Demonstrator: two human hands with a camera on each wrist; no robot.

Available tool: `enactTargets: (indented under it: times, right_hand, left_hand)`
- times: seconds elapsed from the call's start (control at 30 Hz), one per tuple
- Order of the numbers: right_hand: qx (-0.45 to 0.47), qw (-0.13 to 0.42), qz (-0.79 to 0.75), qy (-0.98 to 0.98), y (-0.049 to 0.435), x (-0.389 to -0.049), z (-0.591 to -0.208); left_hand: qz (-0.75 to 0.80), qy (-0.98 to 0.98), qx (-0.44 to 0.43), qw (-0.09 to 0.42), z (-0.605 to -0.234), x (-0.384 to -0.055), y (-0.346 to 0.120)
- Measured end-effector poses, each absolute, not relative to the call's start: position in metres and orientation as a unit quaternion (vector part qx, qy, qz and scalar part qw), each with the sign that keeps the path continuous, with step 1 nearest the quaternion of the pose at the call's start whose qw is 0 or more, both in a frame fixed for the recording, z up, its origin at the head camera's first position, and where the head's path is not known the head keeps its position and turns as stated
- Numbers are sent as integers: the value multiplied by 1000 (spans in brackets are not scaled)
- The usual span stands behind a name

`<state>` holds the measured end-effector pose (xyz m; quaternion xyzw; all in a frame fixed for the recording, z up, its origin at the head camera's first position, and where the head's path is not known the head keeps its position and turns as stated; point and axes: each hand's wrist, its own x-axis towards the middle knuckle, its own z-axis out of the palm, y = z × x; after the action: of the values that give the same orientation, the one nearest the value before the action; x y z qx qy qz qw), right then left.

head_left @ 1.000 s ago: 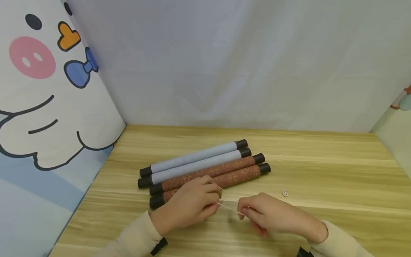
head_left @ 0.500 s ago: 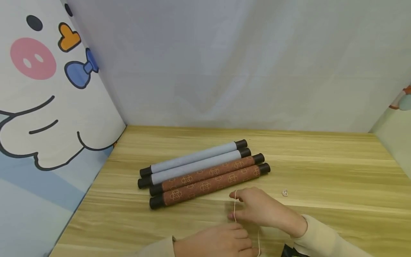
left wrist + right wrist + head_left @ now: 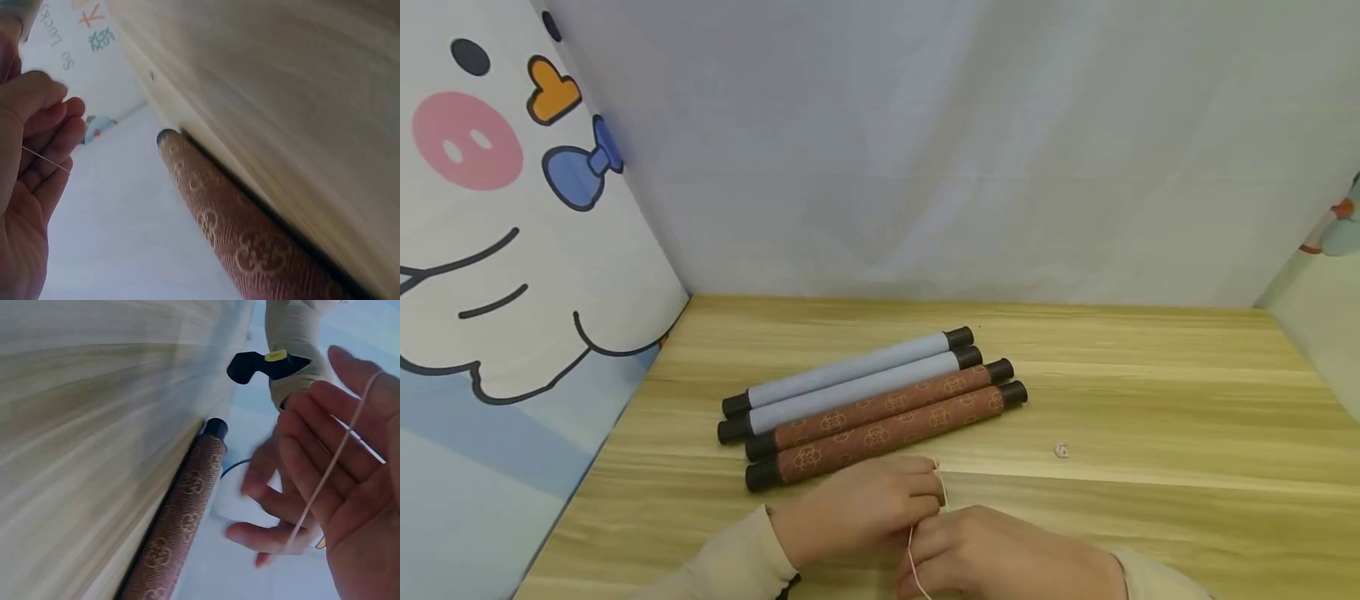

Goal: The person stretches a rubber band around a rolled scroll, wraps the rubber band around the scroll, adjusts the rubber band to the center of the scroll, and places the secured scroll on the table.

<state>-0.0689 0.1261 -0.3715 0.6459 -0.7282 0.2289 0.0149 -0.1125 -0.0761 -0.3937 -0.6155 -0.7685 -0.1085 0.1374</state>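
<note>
A thin pale string (image 3: 912,554) runs between the two hands, low in the head view. My left hand (image 3: 868,504) is in front of the nearest brown roll with its fingers curled; in the left wrist view the string crosses those curled fingers (image 3: 59,147). Overlapping it at the lower right is my right hand (image 3: 1000,554). The right wrist view shows this hand's palm with long, only slightly bent fingers, and the string looped over its thumb (image 3: 359,372) and stretching toward the left hand (image 3: 275,500), which is blurred there.
Two brown rolls with gold flower patterns and black ends, the nearer brown roll (image 3: 887,437) and the farther brown roll (image 3: 880,408), lie beside two pale blue rolls (image 3: 850,367). A small pale curled bit (image 3: 1061,450) lies on the wooden table (image 3: 1187,400) to the right.
My left hand dropped toward the near edge, then rose again beside the brown roll. My right hand has come down and left, over the left hand. The rolls stay put.
</note>
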Motion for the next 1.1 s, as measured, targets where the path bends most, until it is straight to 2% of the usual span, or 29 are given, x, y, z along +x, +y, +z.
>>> enactTargets:
  times: [0.1,0.23,0.33,0.5,0.6,0.77,0.97,1.1]
  right_hand:
    - [615,1,207,-761,132,-71,-375]
    - [510,-50,166,-842,144,-76,-381]
    - [449,-64,138,-880,152,-82,-385]
    - [389,-42,131,-911,166,-95,-390]
    - [345,-41,132,-928,175,-105,-390]
    - [291,-37,138,-946,190,-122,-391]
    - [236,-32,184,-954,207,-138,-392]
    - [223,-33,212,-951,215,-144,-394]
  left_hand:
    - [-111,-772,-609,145,-388,-115,-80]
    - [-143,-774,-594,170,-383,-119,-87]
    - [-170,-811,-533,171,-382,-124,-93]
    - [-94,-931,-332,119,-391,-129,-108]
    - [-17,-960,-268,82,-401,-130,-116]
    - [13,-960,-272,60,-411,-134,-123]
    - [-40,-969,-243,-24,-420,-133,-120]
    - [-43,-974,-223,-20,-427,-130,-119]
